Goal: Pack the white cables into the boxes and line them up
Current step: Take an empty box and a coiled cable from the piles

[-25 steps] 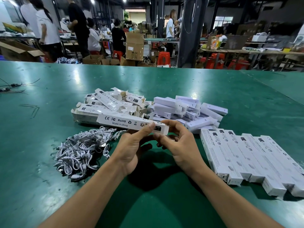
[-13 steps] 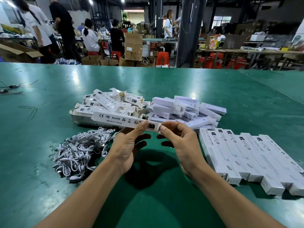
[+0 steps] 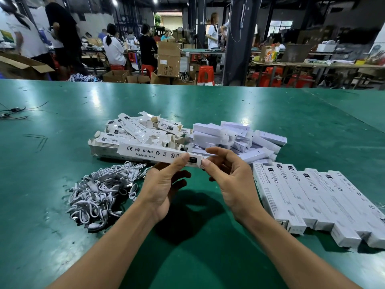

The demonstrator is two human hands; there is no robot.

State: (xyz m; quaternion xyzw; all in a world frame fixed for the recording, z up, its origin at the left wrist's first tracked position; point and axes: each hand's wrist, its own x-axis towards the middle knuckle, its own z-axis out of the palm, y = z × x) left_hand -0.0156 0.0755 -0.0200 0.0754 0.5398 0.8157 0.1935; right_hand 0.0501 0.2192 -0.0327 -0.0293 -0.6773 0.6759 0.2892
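A long white box (image 3: 154, 153) printed with "RoHS" and "Made in china" hangs level above the green table. My left hand (image 3: 164, 184) grips its right part, thumb on top. My right hand (image 3: 229, 180) pinches the box's right end between thumb and forefinger. A tangle of white cables (image 3: 102, 190) lies on the table to the left of my left hand. Several packed white boxes (image 3: 312, 197) lie side by side in a row at the right.
A heap of open printed boxes (image 3: 133, 130) and a heap of plain white inner boxes (image 3: 235, 136) lie behind my hands. Dark wires (image 3: 12, 113) lie at the far left of the green table (image 3: 208, 257). People and cartons stand beyond the far edge.
The held box has shifted slightly left and up. My right fingers have moved from under the box end to a pinch at its tip.
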